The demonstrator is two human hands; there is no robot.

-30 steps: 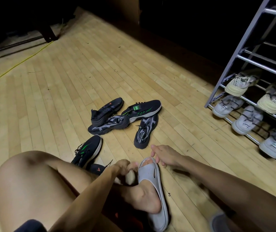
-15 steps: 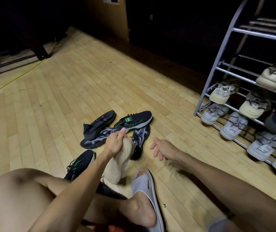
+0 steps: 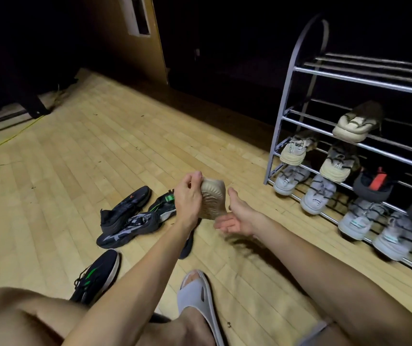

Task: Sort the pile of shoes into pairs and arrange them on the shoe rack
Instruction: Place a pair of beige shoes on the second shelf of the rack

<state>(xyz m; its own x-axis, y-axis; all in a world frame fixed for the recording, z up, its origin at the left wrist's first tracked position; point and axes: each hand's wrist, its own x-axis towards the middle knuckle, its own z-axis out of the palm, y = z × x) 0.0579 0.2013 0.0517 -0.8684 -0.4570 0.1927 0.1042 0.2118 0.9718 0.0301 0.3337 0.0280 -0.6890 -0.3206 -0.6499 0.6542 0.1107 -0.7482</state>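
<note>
Left hand (image 3: pixel 187 198) grips cream shoe (image 3: pixel 212 202) mid-frame, sole toward camera, likely for handoff; right hand (image 3: pixel 234 217) spread palm-up just beside it, empty. Shoe rack (image 3: pixel 297 71) at right holds matching cream shoes.

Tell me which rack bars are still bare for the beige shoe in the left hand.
The top tier is bare. The beige shoe could go on the second tier, left of the lone cream shoe. The lower tiers are crowded. The right hand waits open beside the left hand.
</note>
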